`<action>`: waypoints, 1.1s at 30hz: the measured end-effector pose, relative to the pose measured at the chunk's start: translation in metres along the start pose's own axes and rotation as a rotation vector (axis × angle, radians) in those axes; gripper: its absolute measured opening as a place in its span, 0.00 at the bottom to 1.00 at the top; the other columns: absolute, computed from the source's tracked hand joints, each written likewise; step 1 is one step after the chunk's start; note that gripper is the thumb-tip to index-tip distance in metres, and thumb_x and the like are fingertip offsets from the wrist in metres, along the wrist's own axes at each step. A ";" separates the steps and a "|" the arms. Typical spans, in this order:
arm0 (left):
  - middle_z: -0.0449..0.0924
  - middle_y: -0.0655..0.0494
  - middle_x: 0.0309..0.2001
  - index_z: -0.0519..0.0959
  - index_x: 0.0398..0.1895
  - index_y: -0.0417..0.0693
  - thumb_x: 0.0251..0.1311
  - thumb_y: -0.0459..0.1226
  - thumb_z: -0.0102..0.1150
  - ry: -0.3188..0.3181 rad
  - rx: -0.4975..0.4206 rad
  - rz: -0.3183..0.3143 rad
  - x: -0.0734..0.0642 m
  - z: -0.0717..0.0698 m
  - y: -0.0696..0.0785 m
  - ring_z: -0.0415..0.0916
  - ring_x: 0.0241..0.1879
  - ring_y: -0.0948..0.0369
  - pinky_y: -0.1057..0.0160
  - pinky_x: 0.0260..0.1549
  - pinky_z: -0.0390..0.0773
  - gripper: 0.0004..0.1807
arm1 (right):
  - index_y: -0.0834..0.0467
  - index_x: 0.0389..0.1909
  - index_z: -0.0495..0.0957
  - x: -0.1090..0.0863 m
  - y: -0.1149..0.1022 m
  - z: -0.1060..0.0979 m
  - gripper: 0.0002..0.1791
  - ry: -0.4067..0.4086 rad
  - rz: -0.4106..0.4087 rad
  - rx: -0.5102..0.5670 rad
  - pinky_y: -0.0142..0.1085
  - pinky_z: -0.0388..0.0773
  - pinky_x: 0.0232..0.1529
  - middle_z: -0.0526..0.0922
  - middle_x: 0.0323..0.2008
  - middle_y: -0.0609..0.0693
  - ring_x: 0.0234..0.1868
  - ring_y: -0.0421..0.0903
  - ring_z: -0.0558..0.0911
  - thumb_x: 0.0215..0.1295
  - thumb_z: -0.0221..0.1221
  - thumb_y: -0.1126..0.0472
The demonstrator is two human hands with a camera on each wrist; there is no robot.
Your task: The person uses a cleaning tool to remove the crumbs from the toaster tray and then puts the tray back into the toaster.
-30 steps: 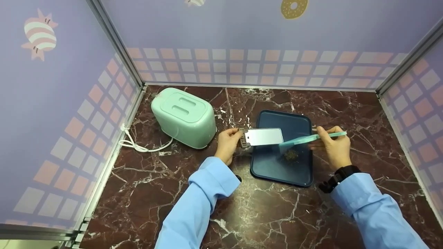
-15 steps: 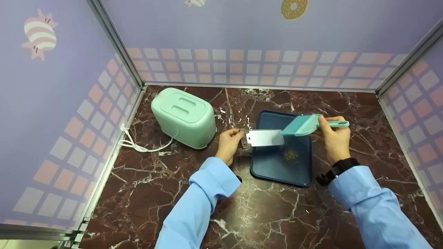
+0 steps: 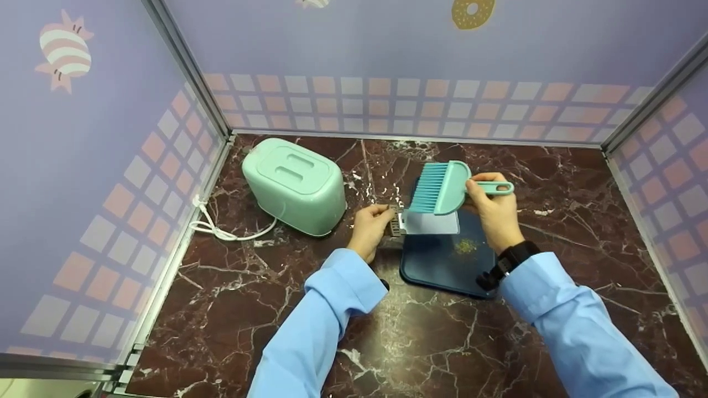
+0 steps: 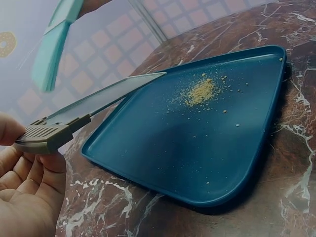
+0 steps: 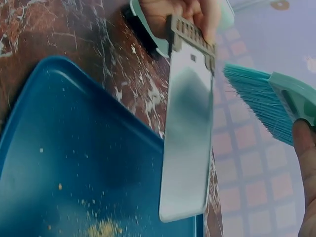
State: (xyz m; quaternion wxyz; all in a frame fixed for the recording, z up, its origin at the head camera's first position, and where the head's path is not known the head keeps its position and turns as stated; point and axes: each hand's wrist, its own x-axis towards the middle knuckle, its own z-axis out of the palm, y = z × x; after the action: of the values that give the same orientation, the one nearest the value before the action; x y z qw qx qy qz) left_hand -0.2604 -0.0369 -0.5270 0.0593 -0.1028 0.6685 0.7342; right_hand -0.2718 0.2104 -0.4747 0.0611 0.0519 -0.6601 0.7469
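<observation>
My left hand [image 3: 369,231] pinches the brown end piece of a flat metal crumb tray [image 3: 434,224], which is held over the left part of a dark blue serving tray [image 4: 163,153]. My right hand [image 3: 495,213] grips the handle of a turquoise hand brush [image 3: 453,188]. The bristles [image 5: 256,96] point left, above the crumb tray; in the right wrist view a gap shows between them. On the blue tray lies a small heap of yellowish crumbs [image 4: 202,93], with finer bits scattered round it.
A mint-green toaster [image 3: 296,188] stands at the left, its white cord [image 3: 221,235] running to the left wall. Patterned panels [image 3: 354,61] close off the back and sides of the dark red marbled table [image 3: 420,342].
The brush has swung up and left from the crumb tray's free end to above its brown end, its bristle face turned more to view. My left hand has barely moved.
</observation>
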 end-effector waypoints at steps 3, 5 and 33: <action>0.83 0.46 0.48 0.81 0.56 0.34 0.70 0.35 0.59 -0.004 -0.003 0.006 0.000 0.001 0.002 0.80 0.43 0.58 0.62 0.40 0.81 0.16 | 0.63 0.53 0.69 0.000 0.002 0.009 0.20 -0.023 0.002 -0.018 0.42 0.86 0.45 0.82 0.45 0.63 0.42 0.50 0.88 0.72 0.62 0.53; 0.84 0.47 0.46 0.82 0.55 0.35 0.70 0.35 0.60 -0.007 -0.004 0.011 0.000 0.002 0.003 0.79 0.42 0.59 0.63 0.39 0.80 0.15 | 0.63 0.54 0.68 0.000 0.003 0.013 0.21 -0.037 0.004 -0.031 0.42 0.86 0.46 0.81 0.46 0.64 0.43 0.50 0.88 0.72 0.62 0.53; 0.83 0.48 0.38 0.80 0.56 0.31 0.71 0.33 0.58 -0.027 -0.023 -0.009 0.000 0.000 0.002 0.79 0.30 0.61 0.64 0.29 0.81 0.16 | 0.70 0.55 0.67 -0.012 -0.005 -0.036 0.17 0.024 0.035 -0.313 0.29 0.85 0.39 0.80 0.42 0.56 0.37 0.38 0.87 0.78 0.55 0.60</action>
State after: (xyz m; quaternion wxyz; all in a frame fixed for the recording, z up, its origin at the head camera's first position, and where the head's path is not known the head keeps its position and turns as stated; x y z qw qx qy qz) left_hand -0.2604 -0.0367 -0.5249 0.0705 -0.0965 0.6586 0.7429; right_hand -0.2593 0.2469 -0.4759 0.0633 0.0212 -0.7684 0.6365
